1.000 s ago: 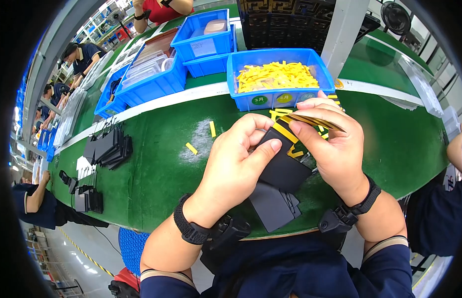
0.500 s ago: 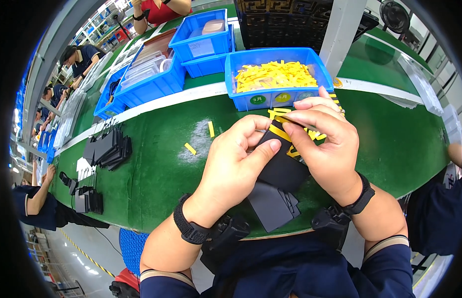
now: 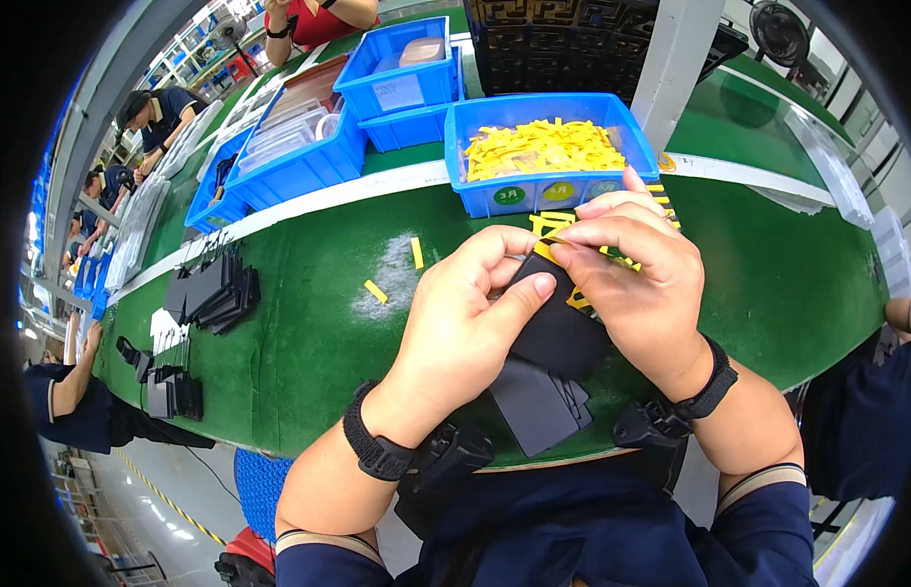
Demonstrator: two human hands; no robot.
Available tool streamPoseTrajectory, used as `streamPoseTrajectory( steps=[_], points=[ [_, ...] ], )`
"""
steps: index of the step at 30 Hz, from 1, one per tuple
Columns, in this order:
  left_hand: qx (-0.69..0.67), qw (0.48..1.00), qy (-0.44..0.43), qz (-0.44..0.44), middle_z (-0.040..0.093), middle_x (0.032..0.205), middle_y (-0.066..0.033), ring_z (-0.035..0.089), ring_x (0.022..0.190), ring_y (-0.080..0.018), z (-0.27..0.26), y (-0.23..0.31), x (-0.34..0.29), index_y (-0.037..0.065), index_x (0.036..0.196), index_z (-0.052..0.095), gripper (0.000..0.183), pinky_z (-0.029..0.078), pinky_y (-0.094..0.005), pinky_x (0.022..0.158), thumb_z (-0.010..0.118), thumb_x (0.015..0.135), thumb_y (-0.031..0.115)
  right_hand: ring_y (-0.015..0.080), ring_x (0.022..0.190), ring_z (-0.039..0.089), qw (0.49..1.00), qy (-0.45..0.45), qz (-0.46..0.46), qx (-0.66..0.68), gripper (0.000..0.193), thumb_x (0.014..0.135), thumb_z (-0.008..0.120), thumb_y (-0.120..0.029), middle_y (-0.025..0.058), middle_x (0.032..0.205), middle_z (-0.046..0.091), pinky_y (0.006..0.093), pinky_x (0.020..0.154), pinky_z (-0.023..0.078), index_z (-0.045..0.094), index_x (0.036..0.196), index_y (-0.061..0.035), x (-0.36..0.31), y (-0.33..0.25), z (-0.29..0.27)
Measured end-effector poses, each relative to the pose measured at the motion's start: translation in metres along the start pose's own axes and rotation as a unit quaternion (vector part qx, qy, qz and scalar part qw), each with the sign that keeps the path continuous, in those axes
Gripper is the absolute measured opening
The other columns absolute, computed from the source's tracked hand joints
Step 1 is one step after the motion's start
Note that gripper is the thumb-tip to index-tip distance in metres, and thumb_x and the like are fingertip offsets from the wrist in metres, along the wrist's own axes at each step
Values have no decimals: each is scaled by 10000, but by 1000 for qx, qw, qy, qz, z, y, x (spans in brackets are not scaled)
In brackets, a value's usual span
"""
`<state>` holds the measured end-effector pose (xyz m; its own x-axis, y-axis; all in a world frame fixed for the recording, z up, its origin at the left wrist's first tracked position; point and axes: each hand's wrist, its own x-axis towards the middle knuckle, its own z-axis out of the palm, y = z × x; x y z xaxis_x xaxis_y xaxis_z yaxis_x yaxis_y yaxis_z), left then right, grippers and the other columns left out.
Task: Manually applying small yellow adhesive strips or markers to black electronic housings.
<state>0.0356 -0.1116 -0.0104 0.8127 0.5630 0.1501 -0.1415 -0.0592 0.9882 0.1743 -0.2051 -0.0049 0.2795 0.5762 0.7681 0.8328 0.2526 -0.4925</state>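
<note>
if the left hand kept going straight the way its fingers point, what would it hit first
The left hand points up and right, so it would first meet the right hand pinching a yellow strip over the black piece; beyond that, probably the blue bin.

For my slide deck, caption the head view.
Both hands, left hand and right hand, press a yellow strip onto a black piece.

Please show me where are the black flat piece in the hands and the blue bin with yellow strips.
black flat piece (image 3: 558,333), head view, bare middle face.
blue bin (image 3: 573,193), head view, front wall.
</note>
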Motion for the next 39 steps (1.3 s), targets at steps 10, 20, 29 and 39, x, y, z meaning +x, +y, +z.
streamPoseTrajectory(
  steps=[10, 20, 29, 39],
  points=[
    [40, 999, 22, 17, 649, 766, -47, 528, 689, -41, 2, 0, 0, -14, 996, 536, 186, 429, -209, 608, 608, 843, 63, 188, 898, 596, 993, -3, 98, 59, 157, 665, 751, -38, 68, 859, 648, 464, 1036, 289, 693, 810, -49, -4, -3, 1],
    [136, 991, -5, 19, 638, 945, -47, 564, 838, -52, 3, 12, -2, -15, 1090, 507, 214, 446, -189, 743, 545, 884, 27, 269, 1002, 560, 998, -32, 22, -47, 163, 657, 734, -60, 93, 968, 624, 430, 980, 344, 654, 794, -21, -1, 0, -3],
    [39, 997, 56, 23, 669, 884, -94, 587, 782, -70, 0, 5, 3, -27, 1023, 539, 194, 465, -225, 682, 585, 838, 12, 342, 1167, 468, 989, -37, -29, -137, 160, 627, 713, -30, 87, 1093, 597, 466, 987, 337, 659, 772, -73, 6, -14, -8],
    [-32, 999, 20, -22, 652, 904, -52, 558, 797, -47, 0, 6, 3, -15, 1018, 529, 156, 454, -207, 690, 557, 866, 8, 269, 941, 605, 988, 42, -83, -127, 143, 678, 699, 11, 32, 856, 659, 527, 1014, 312, 639, 779, -70, 10, -12, -15]
  ],
)
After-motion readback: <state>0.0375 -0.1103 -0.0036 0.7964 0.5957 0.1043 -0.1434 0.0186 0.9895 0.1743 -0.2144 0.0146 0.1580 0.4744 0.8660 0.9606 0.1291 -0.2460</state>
